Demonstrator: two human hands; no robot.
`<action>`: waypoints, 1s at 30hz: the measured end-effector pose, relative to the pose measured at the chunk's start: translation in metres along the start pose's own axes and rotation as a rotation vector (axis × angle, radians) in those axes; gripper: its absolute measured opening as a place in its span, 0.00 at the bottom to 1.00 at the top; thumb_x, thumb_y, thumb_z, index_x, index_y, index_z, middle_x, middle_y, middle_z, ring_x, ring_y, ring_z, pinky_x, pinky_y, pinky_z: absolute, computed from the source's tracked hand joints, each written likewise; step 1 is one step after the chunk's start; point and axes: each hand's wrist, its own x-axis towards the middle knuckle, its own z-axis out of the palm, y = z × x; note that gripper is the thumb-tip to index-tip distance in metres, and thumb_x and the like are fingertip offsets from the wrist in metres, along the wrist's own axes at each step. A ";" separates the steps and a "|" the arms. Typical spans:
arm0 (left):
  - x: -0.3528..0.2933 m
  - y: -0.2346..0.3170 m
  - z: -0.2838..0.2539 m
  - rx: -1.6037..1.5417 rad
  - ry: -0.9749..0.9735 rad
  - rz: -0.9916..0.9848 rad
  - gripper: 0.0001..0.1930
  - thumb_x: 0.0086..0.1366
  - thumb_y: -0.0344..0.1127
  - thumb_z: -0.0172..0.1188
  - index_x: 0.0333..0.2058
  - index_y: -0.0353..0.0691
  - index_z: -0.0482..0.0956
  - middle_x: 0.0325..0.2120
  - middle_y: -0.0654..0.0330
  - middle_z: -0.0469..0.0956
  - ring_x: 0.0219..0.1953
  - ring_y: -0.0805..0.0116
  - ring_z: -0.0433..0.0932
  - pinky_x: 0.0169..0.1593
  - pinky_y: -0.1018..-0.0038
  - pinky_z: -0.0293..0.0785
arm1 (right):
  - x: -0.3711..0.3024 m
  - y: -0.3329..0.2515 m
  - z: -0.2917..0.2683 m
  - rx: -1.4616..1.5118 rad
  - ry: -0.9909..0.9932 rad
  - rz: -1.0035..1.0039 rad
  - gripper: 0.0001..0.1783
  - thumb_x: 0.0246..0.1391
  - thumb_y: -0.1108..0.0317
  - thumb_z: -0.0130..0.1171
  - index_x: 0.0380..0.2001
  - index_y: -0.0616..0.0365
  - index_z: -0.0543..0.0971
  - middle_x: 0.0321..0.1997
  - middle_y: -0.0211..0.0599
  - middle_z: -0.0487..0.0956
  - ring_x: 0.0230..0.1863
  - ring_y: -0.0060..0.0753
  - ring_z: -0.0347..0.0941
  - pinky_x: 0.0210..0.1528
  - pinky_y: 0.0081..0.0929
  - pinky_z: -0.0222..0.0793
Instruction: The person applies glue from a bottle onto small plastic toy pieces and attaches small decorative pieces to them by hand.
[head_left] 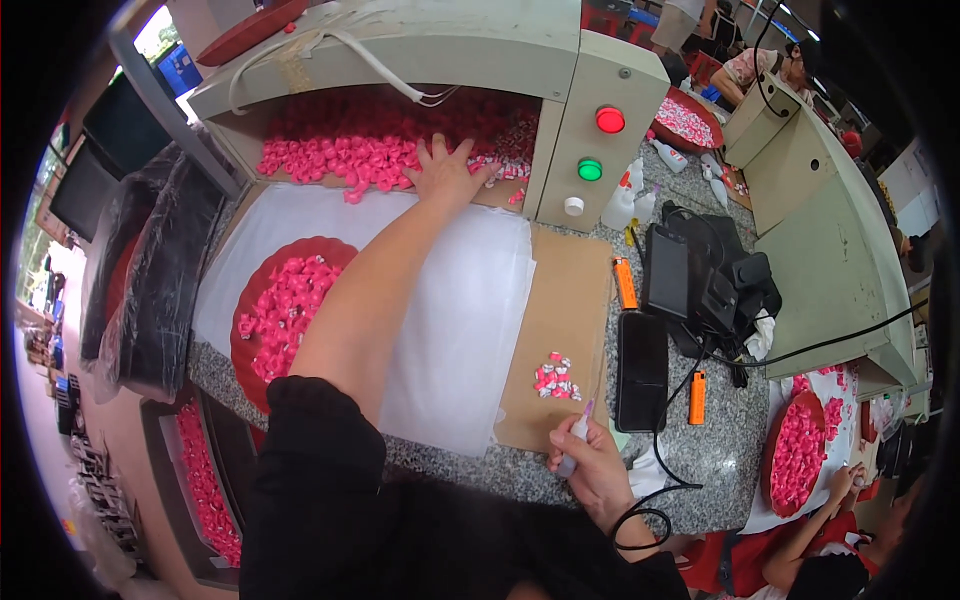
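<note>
My left hand (450, 175) reaches forward to the mouth of a grey machine box, its fingers spread over a heap of small pink pieces (340, 155). Smaller pink-and-white pieces (508, 165) lie just right of that hand. Near the front edge of the table, my right hand (592, 462) is closed round a small white squeeze bottle (574, 445) with a thin pointed tip angled up. A little group of pink-and-white pieces (556, 378) rests on brown cardboard (565, 290) beyond the bottle. Under my left forearm, a red scalloped tray (248, 350) holds more pink pieces.
White paper (460, 330) covers the middle of the granite table. To the right lie a black phone (642, 370), orange lighters (697, 397), a black bag (715, 280) and a cable. The machine's panel (600, 70) has red and green lights. A person (830, 550) works at far right.
</note>
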 end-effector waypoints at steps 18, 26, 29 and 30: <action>-0.022 -0.018 0.006 0.104 0.177 -0.109 0.17 0.46 0.47 0.55 0.37 0.53 0.74 0.42 0.60 0.67 0.48 0.60 0.60 0.44 0.53 0.55 | 0.002 0.001 0.001 0.000 -0.044 0.049 0.05 0.46 0.73 0.56 0.26 0.56 0.70 0.18 0.27 0.69 0.19 0.19 0.65 0.22 0.17 0.63; -0.113 0.001 -0.020 0.002 0.088 -0.063 0.13 0.43 0.39 0.56 0.31 0.51 0.75 0.32 0.62 0.68 0.42 0.62 0.62 0.40 0.58 0.56 | 0.001 0.009 0.004 -0.029 -0.085 0.006 0.05 0.46 0.72 0.56 0.24 0.56 0.70 0.17 0.27 0.68 0.18 0.19 0.64 0.21 0.16 0.62; -0.160 0.011 -0.036 -0.059 0.097 0.036 0.11 0.42 0.37 0.56 0.29 0.50 0.75 0.31 0.62 0.68 0.41 0.61 0.63 0.39 0.60 0.56 | 0.003 0.009 0.001 -0.030 -0.101 -0.037 0.05 0.46 0.72 0.56 0.24 0.57 0.70 0.17 0.27 0.68 0.18 0.18 0.64 0.21 0.15 0.62; -0.174 0.012 -0.044 -0.095 0.093 0.083 0.11 0.42 0.36 0.56 0.28 0.49 0.75 0.30 0.62 0.68 0.40 0.61 0.63 0.38 0.61 0.56 | 0.005 0.011 -0.002 -0.050 -0.099 -0.043 0.05 0.46 0.71 0.56 0.25 0.57 0.70 0.17 0.26 0.68 0.18 0.17 0.64 0.20 0.15 0.62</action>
